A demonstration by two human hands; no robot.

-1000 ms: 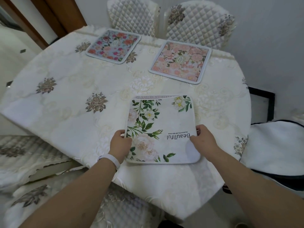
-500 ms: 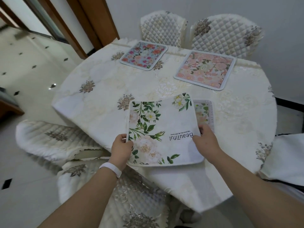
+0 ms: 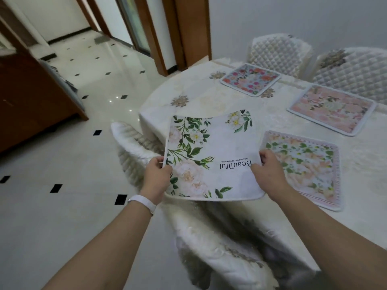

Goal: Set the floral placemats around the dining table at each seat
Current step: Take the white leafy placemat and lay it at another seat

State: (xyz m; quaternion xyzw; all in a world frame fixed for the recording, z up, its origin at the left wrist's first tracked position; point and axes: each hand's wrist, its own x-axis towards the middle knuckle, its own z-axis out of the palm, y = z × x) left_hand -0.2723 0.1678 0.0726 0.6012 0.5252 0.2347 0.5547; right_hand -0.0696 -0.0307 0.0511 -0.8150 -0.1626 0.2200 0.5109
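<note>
1. Glossy pale floor tiles (image 3: 69, 147) with small black diamond insets are filling the left of the view, running past brown door frames (image 3: 184, 32) and a dark wooden cabinet (image 3: 35, 101).
2. A cream embroidered tablecloth (image 3: 211, 101) is covering the round dining table (image 3: 364, 164). Quilted far chairs (image 3: 276, 51) are standing behind it, and a near chair (image 3: 134, 141) is sitting tucked at its left edge.
3. Three mats are lying flat on the cloth: a multicoloured placemat (image 3: 250, 78) and a pink placemat (image 3: 330, 109) before the far chairs, and a pastel placemat (image 3: 303, 166) just beside the right hand (image 3: 267, 172).
4. A white placemat (image 3: 215, 151) is hanging over the table's near-left edge (green leaves, pale blooms, "Beautiful" printed upside down to the viewer), its far edge bowing.
5. The left hand (image 3: 156, 174), wearing a white wristband (image 3: 142, 203), is clasping the mat's left edge; the right hand is gripping its right edge.
</note>
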